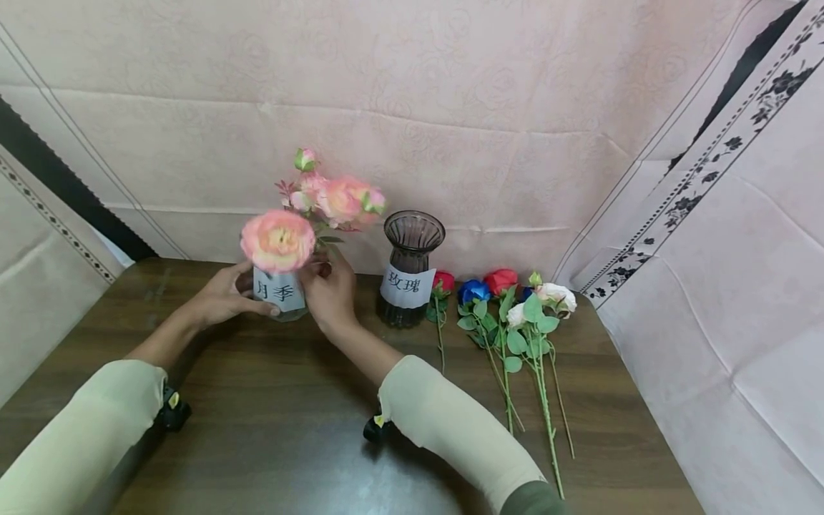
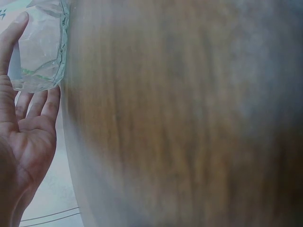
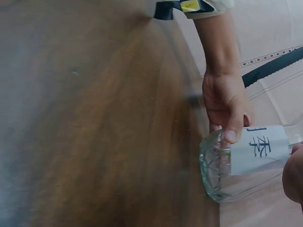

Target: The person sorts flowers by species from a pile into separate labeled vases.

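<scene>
Grips a clear glass vase [image 1: 278,292] with the left hand [image 1: 222,297], with the thumb in front and fingers curled behind. Looks upright near the back of the brown table [image 1: 270,400], just left of a dark vase [image 1: 402,312]. Bends the fingers of the right hand [image 1: 331,290] by the neck of the clear glass vase, close to the stems; cannot tell if pinching a stem or only touching the glass.

Shows big pink flowers [image 1: 341,200] over the vase top in the head view only. Also shows, just there, loose flowers lying right of the dark vase: a red rose [image 1: 443,281], a blue rose [image 1: 474,291], another red rose [image 1: 501,281] and white roses [image 1: 555,297] with long green stems.

Shows in the left wrist view the palm of the left hand, and green bits low in the glass. Shows in the right wrist view the thick glass foot and the white label [image 3: 259,150], with the left thumb near the label's low edge and only a bit of the right hand.
</scene>
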`<act>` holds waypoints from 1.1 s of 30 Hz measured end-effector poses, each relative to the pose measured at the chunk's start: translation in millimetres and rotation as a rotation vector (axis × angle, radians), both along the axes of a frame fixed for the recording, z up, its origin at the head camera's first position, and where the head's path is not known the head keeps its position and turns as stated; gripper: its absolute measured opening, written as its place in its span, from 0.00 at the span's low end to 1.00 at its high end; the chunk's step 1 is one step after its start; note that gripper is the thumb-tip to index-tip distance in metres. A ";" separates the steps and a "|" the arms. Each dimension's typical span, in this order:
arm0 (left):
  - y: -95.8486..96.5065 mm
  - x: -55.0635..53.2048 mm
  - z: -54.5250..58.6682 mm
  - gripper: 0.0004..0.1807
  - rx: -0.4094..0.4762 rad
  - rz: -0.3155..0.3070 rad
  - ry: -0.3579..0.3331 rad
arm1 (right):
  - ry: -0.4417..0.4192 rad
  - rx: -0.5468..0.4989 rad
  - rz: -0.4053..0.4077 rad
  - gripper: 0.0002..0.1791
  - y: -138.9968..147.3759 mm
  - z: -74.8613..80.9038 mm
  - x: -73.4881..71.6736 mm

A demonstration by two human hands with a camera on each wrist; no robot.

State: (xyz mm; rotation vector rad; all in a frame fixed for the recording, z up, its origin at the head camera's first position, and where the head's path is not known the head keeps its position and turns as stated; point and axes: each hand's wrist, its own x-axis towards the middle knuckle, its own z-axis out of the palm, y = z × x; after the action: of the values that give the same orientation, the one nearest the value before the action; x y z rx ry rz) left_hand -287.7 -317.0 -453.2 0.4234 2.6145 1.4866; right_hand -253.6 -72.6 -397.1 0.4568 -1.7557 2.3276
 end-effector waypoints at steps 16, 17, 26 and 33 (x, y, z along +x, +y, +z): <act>2.7 -3.8 3.0 0.62 -0.035 -0.002 0.018 | -0.241 0.222 0.097 0.09 51.8 -20.8 13.6; 2.6 -3.9 2.8 0.62 -0.036 0.000 0.014 | -0.251 0.227 0.104 0.08 54.7 -21.3 14.3; 1.5 -3.9 -0.3 0.62 -0.013 0.002 -0.001 | -0.366 0.208 0.174 0.11 83.3 -28.0 16.8; -0.6 -2.7 -0.2 0.58 -0.017 0.015 -0.003 | -0.418 0.236 0.214 0.17 107.8 -31.5 18.9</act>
State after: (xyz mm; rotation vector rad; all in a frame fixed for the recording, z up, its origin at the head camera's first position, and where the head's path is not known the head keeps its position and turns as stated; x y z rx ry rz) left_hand -290.4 -317.6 -453.3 0.4002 2.6312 1.4675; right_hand -234.6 35.3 -428.7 0.2066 -2.2911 2.5110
